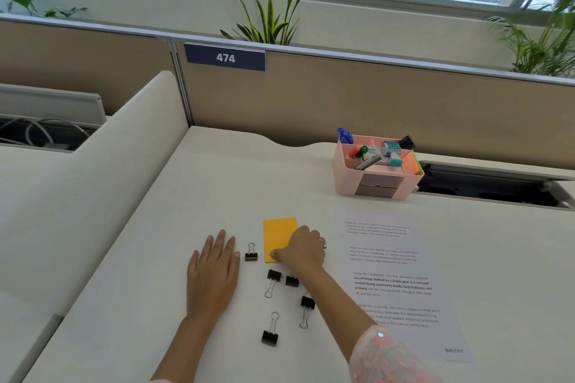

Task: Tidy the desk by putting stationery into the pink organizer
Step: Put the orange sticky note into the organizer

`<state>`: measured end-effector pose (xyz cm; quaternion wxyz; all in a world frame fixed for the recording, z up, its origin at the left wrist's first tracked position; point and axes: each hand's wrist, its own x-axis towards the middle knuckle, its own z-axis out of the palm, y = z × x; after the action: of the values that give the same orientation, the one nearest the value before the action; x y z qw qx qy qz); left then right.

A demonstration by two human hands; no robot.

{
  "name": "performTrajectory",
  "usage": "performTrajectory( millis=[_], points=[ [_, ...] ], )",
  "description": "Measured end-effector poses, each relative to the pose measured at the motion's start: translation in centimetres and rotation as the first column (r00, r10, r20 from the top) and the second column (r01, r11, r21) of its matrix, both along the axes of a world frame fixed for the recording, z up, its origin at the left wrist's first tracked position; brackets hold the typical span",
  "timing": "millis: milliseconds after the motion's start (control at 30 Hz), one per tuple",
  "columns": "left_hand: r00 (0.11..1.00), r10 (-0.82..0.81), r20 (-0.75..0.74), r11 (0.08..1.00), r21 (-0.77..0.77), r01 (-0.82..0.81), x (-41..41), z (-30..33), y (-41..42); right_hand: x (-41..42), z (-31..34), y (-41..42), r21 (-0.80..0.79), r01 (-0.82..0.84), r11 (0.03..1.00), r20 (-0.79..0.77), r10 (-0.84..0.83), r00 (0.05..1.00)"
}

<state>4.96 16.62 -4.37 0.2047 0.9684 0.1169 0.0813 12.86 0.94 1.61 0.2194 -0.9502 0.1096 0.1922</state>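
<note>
An orange sticky-note pad (278, 233) lies flat on the white desk (193, 196). My right hand (303, 250) covers its lower right corner, fingers curled at the edge and thumb on the pad's near side. Flat on the desk to the left of the pad rests my left hand (214, 264), fingers straight. Several black binder clips lie near the hands: one (251, 253) between them, others (273, 280) (270, 333) (307, 305) closer to me. The pink organizer (343, 180) stands at the back right, holding markers, pencils, a stamp and sticky notes.
A printed sheet of paper (395, 277) lies to the right of the hands. An open cable trough (491, 186) runs right of the organizer. A partition with a sign reading 474 (225, 57) backs the desk; a rounded divider (124, 146) borders the left side.
</note>
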Motion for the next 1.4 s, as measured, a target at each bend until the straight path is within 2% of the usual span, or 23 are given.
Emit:
performTrajectory(
  millis=[100,200,267,333,400,500,567,600,667,767,833,967,1033,1133,1200,1300,1400],
  points=[
    [1.000,0.006,0.009,0.996,-0.090,-0.005,-0.2,0.1,0.0,0.6,0.1,-0.6,0.088,0.079,0.993,-0.008,-0.079,0.997],
    [0.999,0.042,0.002,0.965,-0.259,-0.039,0.0,0.5,0.3,1.0,-0.2,-1.2,0.145,0.124,0.982,0.016,-0.128,0.992],
    [0.998,0.070,0.002,0.911,-0.407,-0.063,0.1,1.5,0.5,0.9,-0.2,-1.5,0.230,0.151,0.961,0.052,-0.167,0.985],
    [0.994,0.104,0.023,0.839,-0.539,-0.075,0.0,2.9,0.4,0.0,0.7,-1.9,0.395,0.197,0.897,0.076,-0.246,0.966],
    [0.992,0.115,0.046,0.770,-0.635,-0.060,-0.3,4.5,-0.5,-1.1,1.6,-2.6,0.616,0.270,0.740,0.021,-0.358,0.933],
    [0.999,0.045,0.005,0.627,-0.778,-0.025,-0.6,6.7,-2.8,-3.3,2.7,-3.9,0.857,0.357,0.373,-0.204,-0.390,0.898],
    [0.999,-0.030,-0.027,0.476,-0.880,-0.010,-0.7,7.8,-4.6,-4.9,3.1,-4.8,0.911,0.393,0.121,-0.326,-0.371,0.870],
    [0.998,-0.065,-0.027,0.434,-0.901,0.004,-0.8,8.2,-5.6,-5.6,3.3,-5.3,0.914,0.405,0.025,-0.367,-0.372,0.853],
    [0.996,-0.084,0.006,0.426,-0.904,0.041,-1.1,8.8,-7.3,-7.0,3.5,-6.5,0.914,0.402,-0.060,-0.392,-0.397,0.830],
    [0.998,-0.027,0.056,0.393,-0.917,0.062,-1.5,9.6,-9.4,-8.7,4.0,-9.1,0.930,0.368,-0.011,-0.335,-0.438,0.834],
    [0.997,-0.027,0.075,0.416,-0.906,0.080,-1.4,10.1,-10.8,-9.4,4.2,-11.1,0.934,0.343,0.103,-0.266,-0.441,0.857],
    [0.984,-0.114,0.138,0.541,-0.822,0.178,-1.3,10.8,-13.6,-9.7,4.9,-15.3,0.893,0.211,0.399,-0.020,-0.432,0.901],
    [0.966,-0.209,0.150,0.586,-0.772,0.247,-1.3,11.2,-15.2,-9.2,5.7,-17.6,0.865,0.133,0.484,0.086,-0.403,0.911],
    [0.931,-0.330,0.156,0.603,-0.725,0.335,-1.6,12.1,-18.0,-8.4,6.7,-21.1,0.854,0.053,0.517,0.124,-0.301,0.946],
    [0.927,-0.333,0.173,0.620,-0.700,0.354,-1.7,12.5,-19.8,-8.3,6.8,-23.0,0.829,0.012,0.559,0.146,-0.238,0.960],
    [0.939,-0.271,0.212,0.643,-0.686,0.341,-1.6,12.4,-22.1,-8.4,6.7,-25.2,0.822,0.017,0.570,0.140,-0.231,0.963],
    [0.972,-0.141,0.185,0.593,-0.771,0.233,-1.7,12.1,-24.3,-8.4,6.7,-26.9,0.832,0.044,0.553,0.144,-0.291,0.946]
  ],
)
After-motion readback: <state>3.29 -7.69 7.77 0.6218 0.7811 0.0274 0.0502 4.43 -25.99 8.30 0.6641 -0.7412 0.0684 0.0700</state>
